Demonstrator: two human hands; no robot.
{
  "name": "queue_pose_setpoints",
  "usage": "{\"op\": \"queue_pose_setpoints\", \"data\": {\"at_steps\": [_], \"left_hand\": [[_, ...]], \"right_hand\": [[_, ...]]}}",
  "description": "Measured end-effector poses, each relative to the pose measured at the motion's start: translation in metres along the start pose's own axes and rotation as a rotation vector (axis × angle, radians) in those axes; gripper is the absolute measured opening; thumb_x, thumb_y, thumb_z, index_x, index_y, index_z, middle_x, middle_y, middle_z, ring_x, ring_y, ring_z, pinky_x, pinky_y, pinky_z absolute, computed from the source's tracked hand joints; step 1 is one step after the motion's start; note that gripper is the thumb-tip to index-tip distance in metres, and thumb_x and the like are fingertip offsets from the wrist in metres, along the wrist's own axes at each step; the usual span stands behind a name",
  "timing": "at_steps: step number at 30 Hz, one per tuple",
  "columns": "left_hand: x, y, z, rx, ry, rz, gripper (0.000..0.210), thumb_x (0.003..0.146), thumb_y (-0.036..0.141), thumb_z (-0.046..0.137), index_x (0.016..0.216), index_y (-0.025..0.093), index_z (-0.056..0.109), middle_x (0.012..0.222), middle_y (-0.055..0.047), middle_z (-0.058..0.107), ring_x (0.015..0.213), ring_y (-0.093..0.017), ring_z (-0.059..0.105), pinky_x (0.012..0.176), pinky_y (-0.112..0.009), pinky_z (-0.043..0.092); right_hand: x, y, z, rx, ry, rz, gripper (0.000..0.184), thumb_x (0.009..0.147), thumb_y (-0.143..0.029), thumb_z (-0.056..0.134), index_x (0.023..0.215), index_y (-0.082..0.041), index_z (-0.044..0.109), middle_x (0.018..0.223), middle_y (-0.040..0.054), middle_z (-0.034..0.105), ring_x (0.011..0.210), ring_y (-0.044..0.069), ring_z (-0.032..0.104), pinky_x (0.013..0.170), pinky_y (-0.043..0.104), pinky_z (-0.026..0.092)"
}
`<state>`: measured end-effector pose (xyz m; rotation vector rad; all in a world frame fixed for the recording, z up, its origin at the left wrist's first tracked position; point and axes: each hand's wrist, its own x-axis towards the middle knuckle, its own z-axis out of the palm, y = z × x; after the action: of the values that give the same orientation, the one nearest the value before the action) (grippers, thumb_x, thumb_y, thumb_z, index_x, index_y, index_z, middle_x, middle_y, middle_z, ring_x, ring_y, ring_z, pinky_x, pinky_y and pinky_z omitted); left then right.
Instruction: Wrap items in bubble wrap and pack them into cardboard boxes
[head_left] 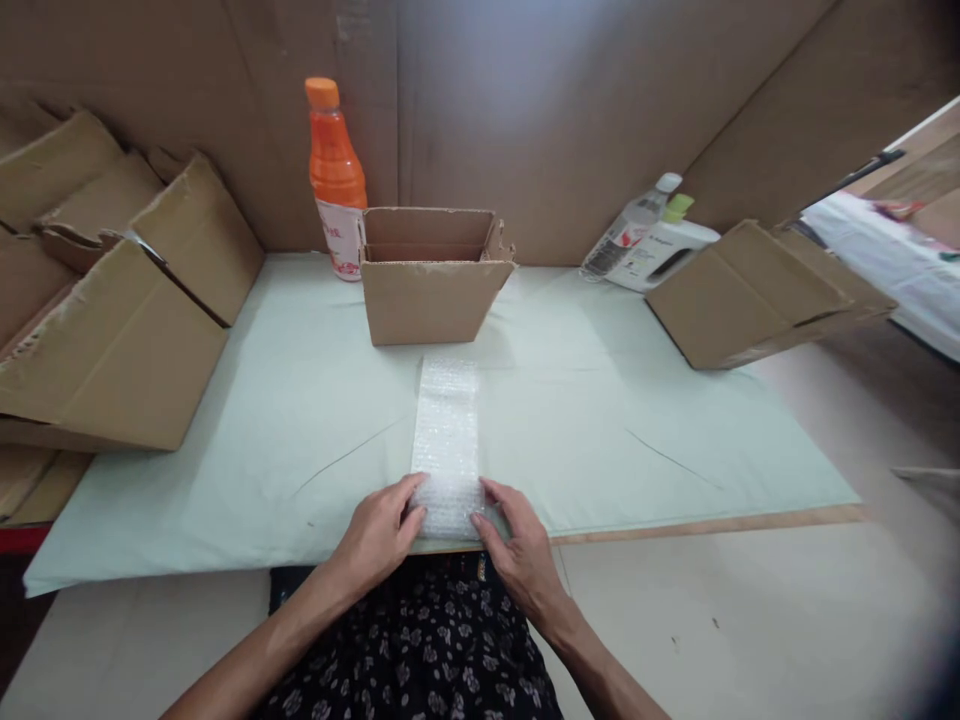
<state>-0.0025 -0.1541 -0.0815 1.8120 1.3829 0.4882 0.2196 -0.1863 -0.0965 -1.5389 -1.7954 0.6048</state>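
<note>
Just beyond the bubble wrap (448, 440), an open-topped box (426, 303), contents unclear.

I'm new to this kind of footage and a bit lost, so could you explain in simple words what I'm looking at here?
There's no machine here, just a person's two bare hands. The single picture comes from a camera worn on the person's head, looking forward and down.

The table is covered by a pale green cloth. On it, an open cardboard box stands in the middle, with an orange bottle behind its left side. More boxes stand at the left and right, and a white jug is at the back right.

The left hand and right hand have their fingers at opposite edges of a strip of bubble wrap, at its near end. I can't tell how firm either grip is.
</note>
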Motion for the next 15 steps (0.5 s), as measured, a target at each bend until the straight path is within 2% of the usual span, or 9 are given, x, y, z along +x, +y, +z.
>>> {"op": "queue_pose_setpoints", "data": {"at_steps": [2, 4, 6, 9, 11, 13, 15], "left_hand": [[0.011, -0.002, 0.008, 0.112, 0.032, -0.032, 0.043, 0.088, 0.021, 0.051, 0.131, 0.019, 0.057, 0.081, -0.002, 0.072, 0.072, -0.019, 0.068, 0.071, -0.031, 0.055], [0.015, -0.004, 0.013, 0.191, 0.042, -0.035, 0.047, 0.087, 0.021, 0.052, 0.135, 0.018, 0.054, 0.076, -0.001, 0.070, 0.070, -0.020, 0.066, 0.071, -0.032, 0.054], [0.013, -0.006, 0.014, 0.233, 0.085, -0.016, 0.048, 0.088, 0.020, 0.052, 0.135, 0.018, 0.052, 0.083, -0.003, 0.070, 0.076, -0.021, 0.067, 0.075, -0.034, 0.055], [-0.001, -0.006, 0.007, 0.219, 0.211, 0.110, 0.045, 0.089, 0.020, 0.054, 0.133, 0.020, 0.053, 0.115, -0.011, 0.067, 0.106, -0.025, 0.064, 0.090, -0.040, 0.054], [-0.012, -0.005, 0.002, 0.162, 0.221, 0.233, 0.045, 0.088, 0.020, 0.056, 0.133, 0.022, 0.053, 0.132, -0.013, 0.060, 0.121, -0.026, 0.057, 0.100, -0.043, 0.050], [-0.020, -0.005, -0.002, 0.101, 0.166, 0.306, 0.045, 0.087, 0.017, 0.056, 0.132, 0.022, 0.055, 0.127, -0.011, 0.064, 0.117, -0.025, 0.059, 0.098, -0.043, 0.051], [-0.021, -0.006, -0.002, 0.072, 0.137, 0.282, 0.040, 0.088, 0.015, 0.052, 0.127, 0.023, 0.059, 0.111, -0.008, 0.071, 0.102, -0.023, 0.065, 0.089, -0.041, 0.055]], "right_hand": [[-0.004, 0.001, 0.002, -0.115, 0.088, -0.132, 0.037, 0.092, -0.026, 0.057, 0.128, -0.023, 0.059, 0.115, 0.0125, 0.068, 0.104, 0.029, 0.064, 0.088, 0.047, 0.054], [-0.007, 0.001, 0.005, -0.176, 0.012, -0.257, 0.040, 0.089, -0.022, 0.059, 0.130, -0.024, 0.057, 0.120, 0.0129, 0.066, 0.110, 0.031, 0.061, 0.089, 0.049, 0.051], [-0.008, 0.000, 0.009, -0.203, -0.111, -0.328, 0.037, 0.089, -0.018, 0.059, 0.125, -0.023, 0.059, 0.123, 0.0122, 0.066, 0.113, 0.031, 0.059, 0.090, 0.049, 0.049], [-0.002, -0.004, 0.014, -0.201, -0.152, -0.336, 0.030, 0.092, -0.010, 0.050, 0.115, -0.023, 0.063, 0.117, 0.0101, 0.069, 0.109, 0.028, 0.061, 0.088, 0.048, 0.047], [0.004, -0.006, 0.015, -0.152, -0.152, -0.323, 0.030, 0.094, -0.008, 0.045, 0.112, -0.023, 0.064, 0.108, 0.0079, 0.072, 0.100, 0.025, 0.064, 0.084, 0.045, 0.048], [0.010, -0.008, 0.015, -0.069, -0.188, -0.290, 0.027, 0.096, -0.012, 0.045, 0.110, -0.024, 0.064, 0.100, 0.0060, 0.073, 0.092, 0.023, 0.065, 0.080, 0.042, 0.049], [0.015, -0.008, 0.013, 0.014, -0.230, -0.223, 0.023, 0.097, -0.016, 0.047, 0.108, -0.025, 0.065, 0.095, 0.0043, 0.073, 0.087, 0.022, 0.066, 0.078, 0.039, 0.052]]}}
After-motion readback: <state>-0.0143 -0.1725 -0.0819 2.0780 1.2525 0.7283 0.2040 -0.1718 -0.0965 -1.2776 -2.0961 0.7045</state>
